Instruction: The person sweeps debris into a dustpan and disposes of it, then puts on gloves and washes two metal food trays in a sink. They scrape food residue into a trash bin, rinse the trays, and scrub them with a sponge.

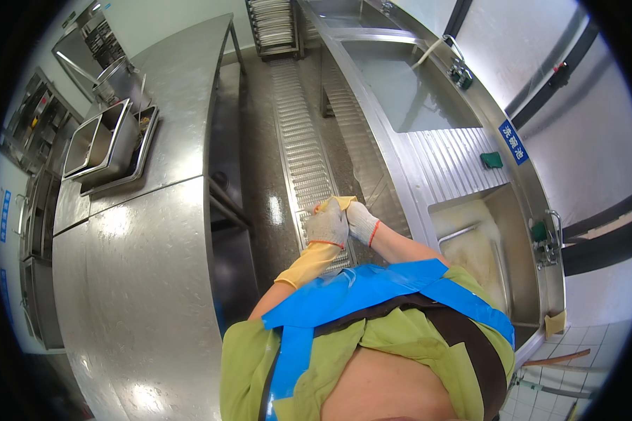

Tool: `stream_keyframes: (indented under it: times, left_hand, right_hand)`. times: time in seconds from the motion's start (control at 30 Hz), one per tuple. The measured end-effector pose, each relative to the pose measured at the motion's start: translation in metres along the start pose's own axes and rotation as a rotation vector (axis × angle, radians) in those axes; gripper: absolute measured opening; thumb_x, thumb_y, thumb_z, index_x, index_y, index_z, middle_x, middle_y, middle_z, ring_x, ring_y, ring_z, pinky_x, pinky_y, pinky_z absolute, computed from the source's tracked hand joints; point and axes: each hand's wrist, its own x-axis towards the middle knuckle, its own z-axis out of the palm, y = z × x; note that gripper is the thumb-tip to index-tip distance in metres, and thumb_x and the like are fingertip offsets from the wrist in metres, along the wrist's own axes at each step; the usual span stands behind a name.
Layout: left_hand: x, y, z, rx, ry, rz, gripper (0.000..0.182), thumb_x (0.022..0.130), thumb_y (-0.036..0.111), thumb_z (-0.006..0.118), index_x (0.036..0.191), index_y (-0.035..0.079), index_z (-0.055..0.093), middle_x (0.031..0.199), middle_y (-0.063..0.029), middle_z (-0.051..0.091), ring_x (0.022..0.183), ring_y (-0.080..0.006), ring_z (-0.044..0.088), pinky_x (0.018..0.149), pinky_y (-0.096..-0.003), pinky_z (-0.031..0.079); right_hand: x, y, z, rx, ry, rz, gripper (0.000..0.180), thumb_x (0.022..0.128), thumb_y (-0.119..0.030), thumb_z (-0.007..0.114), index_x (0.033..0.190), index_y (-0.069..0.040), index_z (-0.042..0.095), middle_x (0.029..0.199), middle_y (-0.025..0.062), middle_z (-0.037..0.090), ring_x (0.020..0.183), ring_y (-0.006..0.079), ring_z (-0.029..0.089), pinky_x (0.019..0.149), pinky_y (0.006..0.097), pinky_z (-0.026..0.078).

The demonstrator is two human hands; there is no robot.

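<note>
Both my hands meet in front of my blue apron (368,287), above the floor drain. My left hand (326,225) wears a white knit glove with an orange-red cuff, over a long yellow rubber glove (309,263) that reaches up the forearm. A similar knit glove covers my right hand (361,221), and that forearm is bare. Between the fingers of both hands is a yellow rubbery piece (342,201), which looks like another rubber glove. Its lower part is hidden by the hands.
At left runs a stainless steel table (137,273) carrying nested steel pans (102,142) and a steel pot (124,81). On the right, a sink of water (395,89) and a sudsy sink (468,237) flank a ribbed drainboard with a green scouring pad (491,160). A drain grate (303,142) crosses the wet floor.
</note>
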Motion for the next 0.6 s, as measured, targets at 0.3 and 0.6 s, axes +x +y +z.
stream_keyframes:
  times: [0.3,0.6]
  left_hand:
    - [-0.017,0.001,-0.002,0.052,0.049,0.195,0.029,0.088,0.024,0.056,0.112,0.009,0.056,0.072,-0.0205,0.066,0.067,-0.0373,0.068,0.059,-0.0517,0.051]
    - [0.002,-0.046,-0.014,-0.055,0.086,0.035,0.026,0.087,0.025,0.057,0.106,0.009,0.061,0.079,-0.0204,0.068,0.075,-0.0405,0.068,0.068,-0.0542,0.052]
  right_hand:
    - [0.021,0.010,0.003,-0.314,-0.236,0.119,0.030,0.101,-0.026,0.040,0.108,-0.006,0.062,0.101,0.0134,0.065,0.092,0.0268,0.062,0.082,0.0384,0.052]
    - [0.039,0.036,0.043,-0.213,-0.233,0.101,0.030,0.101,-0.026,0.040,0.111,-0.009,0.062,0.092,0.0077,0.062,0.085,0.0197,0.059,0.075,0.0322,0.050]
